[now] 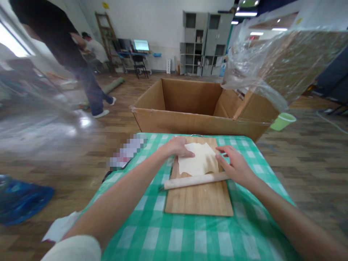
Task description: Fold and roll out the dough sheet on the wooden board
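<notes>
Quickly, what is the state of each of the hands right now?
Left hand: over the left edge of the dough sheet; whether it grips cannot be told.
Right hand: open, at the dough sheet's right edge.

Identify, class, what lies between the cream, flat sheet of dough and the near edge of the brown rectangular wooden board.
The head view shows a pale cylindrical rolling pin lying across the board, then the board's own surface.
</notes>
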The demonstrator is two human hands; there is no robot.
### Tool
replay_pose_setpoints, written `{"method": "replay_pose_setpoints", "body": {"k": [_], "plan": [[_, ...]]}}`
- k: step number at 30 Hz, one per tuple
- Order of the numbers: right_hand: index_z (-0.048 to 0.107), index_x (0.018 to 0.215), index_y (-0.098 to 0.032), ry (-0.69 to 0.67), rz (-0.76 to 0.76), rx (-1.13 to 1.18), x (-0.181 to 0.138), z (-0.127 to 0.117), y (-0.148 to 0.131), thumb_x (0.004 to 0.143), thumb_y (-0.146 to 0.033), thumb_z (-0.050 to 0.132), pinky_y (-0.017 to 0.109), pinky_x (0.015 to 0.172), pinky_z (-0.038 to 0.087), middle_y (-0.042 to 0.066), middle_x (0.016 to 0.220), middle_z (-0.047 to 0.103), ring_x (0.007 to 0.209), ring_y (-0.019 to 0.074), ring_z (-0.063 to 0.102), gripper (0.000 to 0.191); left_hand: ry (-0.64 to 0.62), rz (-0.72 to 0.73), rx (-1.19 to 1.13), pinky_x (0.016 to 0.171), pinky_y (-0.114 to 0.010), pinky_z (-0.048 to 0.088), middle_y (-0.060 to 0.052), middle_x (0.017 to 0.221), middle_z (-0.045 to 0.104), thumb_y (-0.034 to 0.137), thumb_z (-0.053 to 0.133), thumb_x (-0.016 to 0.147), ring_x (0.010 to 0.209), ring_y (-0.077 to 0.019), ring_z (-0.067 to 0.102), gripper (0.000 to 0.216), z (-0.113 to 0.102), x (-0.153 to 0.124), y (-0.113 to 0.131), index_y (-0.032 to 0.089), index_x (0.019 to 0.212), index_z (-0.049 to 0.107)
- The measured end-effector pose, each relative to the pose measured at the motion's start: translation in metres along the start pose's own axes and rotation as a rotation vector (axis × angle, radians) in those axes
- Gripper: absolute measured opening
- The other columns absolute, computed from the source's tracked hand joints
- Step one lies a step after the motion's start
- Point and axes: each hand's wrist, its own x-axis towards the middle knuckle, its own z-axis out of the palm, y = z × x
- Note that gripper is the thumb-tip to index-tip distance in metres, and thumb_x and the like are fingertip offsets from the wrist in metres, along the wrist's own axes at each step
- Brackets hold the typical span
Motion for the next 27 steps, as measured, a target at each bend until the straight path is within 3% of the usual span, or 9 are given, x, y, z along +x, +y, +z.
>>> {"method": "replay_pose_setpoints", "body": {"k": [3,8,12,16,19,24,27], "plan": [[0.063,0.121,-0.018,0.05,0.056,0.039,0.008,0.0,0.009,0.102,-0.05,0.052,0.04,0.081,0.057,0.013,0.112,0.07,0.097,0.027,0.068,0.038,0.002,0.114,-0.088,0.07,-0.03,0.045,-0.003,0.087,0.074,0.047,0.08,0.066,0.09,-0.0285,0.069,0.033,-0.002,0.004,-0.002,0.024,0.086,0.07],[0.062,0.129,-0.022,-0.213,-0.168,-0.055,-0.004,0.0,-0.007,0.091,-0.052,0.071,0.047,0.096,0.051,0.013,0.118,0.067,0.112,0.0316,0.062,0.049,0.095,0.209,-0.208,0.068,-0.029,0.046,-0.003,0.096,0.076,0.039,0.074,0.074,0.089,-0.0257,0.07,0.025,-0.005,0.001,-0.003,0.022,0.094,0.073],[0.068,0.108,-0.023,-0.277,-0.244,-0.206,-0.011,0.007,-0.016,0.094,-0.044,0.071,0.05,0.095,0.05,0.011,0.11,0.066,0.108,0.0321,0.06,0.026,0.147,0.23,-0.376,0.067,-0.027,0.048,-0.003,0.102,0.078,0.037,0.073,0.076,0.087,-0.0237,0.07,0.037,-0.004,-0.006,0.002,0.022,0.11,0.079],[0.065,0.105,-0.022,-0.233,-0.307,-0.286,-0.026,-0.002,-0.011,0.1,-0.037,0.061,0.05,0.093,0.052,0.013,0.118,0.064,0.111,0.0327,0.06,0.016,0.146,0.223,-0.517,0.057,-0.024,0.042,-0.001,0.081,0.074,0.046,0.068,0.081,0.071,-0.019,0.065,0.035,-0.003,-0.013,0.003,0.017,0.095,0.081],[0.062,0.106,-0.023,-0.237,-0.224,-0.244,-0.061,-0.023,0.002,0.102,-0.038,0.056,0.047,0.089,0.054,0.012,0.114,0.065,0.104,0.0305,0.063,0.016,0.231,0.211,-0.618,0.057,-0.023,0.043,-0.002,0.08,0.072,0.051,0.068,0.081,0.071,-0.0172,0.063,0.038,-0.005,-0.015,0.002,0.015,0.089,0.076],[0.057,0.1,-0.028,-0.288,0.137,-0.202,-0.137,-0.059,0.036,0.106,-0.045,0.046,0.038,0.068,0.051,0.005,0.092,0.065,0.078,0.0243,0.066,0.021,0.287,0.187,-0.656,0.059,-0.024,0.043,-0.004,0.081,0.069,0.05,0.065,0.084,0.072,-0.0169,0.06,0.033,-0.013,-0.015,0.003,0.016,0.087,0.067],[0.053,0.087,-0.028,-0.265,0.286,-0.236,-0.154,-0.065,0.044,0.106,-0.048,0.042,0.036,0.063,0.044,0.004,0.08,0.064,0.07,0.0241,0.064,0.03,0.29,0.224,-0.666,0.061,-0.025,0.043,-0.004,0.084,0.067,0.047,0.065,0.085,0.075,-0.0176,0.059,0.03,-0.02,-0.018,0.01,0.017,0.088,0.065]]}}
